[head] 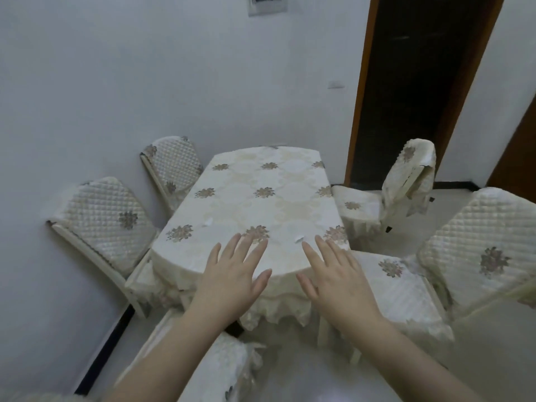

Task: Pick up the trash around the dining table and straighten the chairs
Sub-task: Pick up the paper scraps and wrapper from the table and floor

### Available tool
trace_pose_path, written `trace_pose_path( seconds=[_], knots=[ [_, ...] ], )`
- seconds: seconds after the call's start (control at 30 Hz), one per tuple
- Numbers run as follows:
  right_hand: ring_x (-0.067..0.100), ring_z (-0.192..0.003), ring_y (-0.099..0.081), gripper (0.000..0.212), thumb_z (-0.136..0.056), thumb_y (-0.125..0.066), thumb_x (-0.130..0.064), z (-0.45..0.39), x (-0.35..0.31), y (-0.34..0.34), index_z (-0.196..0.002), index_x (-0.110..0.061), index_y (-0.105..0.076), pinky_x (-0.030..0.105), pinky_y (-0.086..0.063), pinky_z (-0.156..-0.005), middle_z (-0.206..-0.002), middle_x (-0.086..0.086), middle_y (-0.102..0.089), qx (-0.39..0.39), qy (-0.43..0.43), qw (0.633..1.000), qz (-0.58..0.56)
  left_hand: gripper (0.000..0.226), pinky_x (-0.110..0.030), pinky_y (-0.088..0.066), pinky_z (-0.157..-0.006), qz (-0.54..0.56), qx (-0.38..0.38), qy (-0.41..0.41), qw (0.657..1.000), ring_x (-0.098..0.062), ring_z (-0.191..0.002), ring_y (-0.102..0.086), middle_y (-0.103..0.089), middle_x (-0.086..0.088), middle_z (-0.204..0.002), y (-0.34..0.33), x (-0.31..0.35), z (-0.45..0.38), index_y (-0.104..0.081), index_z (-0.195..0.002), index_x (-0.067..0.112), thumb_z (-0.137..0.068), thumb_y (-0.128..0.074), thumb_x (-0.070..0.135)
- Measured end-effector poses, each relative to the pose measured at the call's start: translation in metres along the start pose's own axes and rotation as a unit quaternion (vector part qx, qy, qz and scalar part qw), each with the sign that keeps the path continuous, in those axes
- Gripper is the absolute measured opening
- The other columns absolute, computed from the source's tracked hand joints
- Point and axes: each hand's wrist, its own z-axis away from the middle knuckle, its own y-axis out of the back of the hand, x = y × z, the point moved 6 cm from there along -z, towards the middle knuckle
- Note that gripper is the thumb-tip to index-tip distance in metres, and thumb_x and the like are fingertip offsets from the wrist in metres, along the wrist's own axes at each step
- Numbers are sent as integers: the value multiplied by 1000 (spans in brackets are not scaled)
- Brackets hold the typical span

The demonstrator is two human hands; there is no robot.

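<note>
Wall [116, 82]: plain white, filling the left and upper middle of the frame.
Sign [267, 2]: small pale plate with a dark strip, fixed to the wall at the top edge, cut off by the frame; its lettering is too blurred to read.
Wall plate [133, 84]: small white rectangle on the wall, left of the doorway, about mid-height.
Doorway [412, 82]: dark opening in the upper right, leaning in the wide-angle view.
Door frame [364, 82]: brown wood along both sides of the opening.
Baseboard [107, 343]: dark strip where wall meets floor, lower left.
Floor [319, 384]: pale and glossy, across the bottom.
</note>
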Motion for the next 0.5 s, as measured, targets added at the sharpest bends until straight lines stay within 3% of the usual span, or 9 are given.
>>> trace_pose_path(
  seconds=[0.1, 0.5],
  knots=[
    [28, -132, -46, 59, -92, -31, -53, -26, -6, -29, -138, -19, -48, 43, -37, -106, -143, 10, -48, 1, 24, 1000, -10, 58, -54, -42, -99, 9, 1, 3, 1000, -27, -133, -44, -44, -2, -148, -30, -19, -15, -45, -141, 27, -91, -33, 54],
    [31, -128, -49, 60, -89, -37, -49, -132, -22, -136, -137, -16, -50, 45, -45, -100, -142, 12, -49, -53, 49, 997, 11, 58, -56, -37, -104, 63, -39, 32, 997, -28, -139, -36, -36, -2, -153, -147, -115, -86, -39, -145, 27, -94, -29, 52]
  ],
)
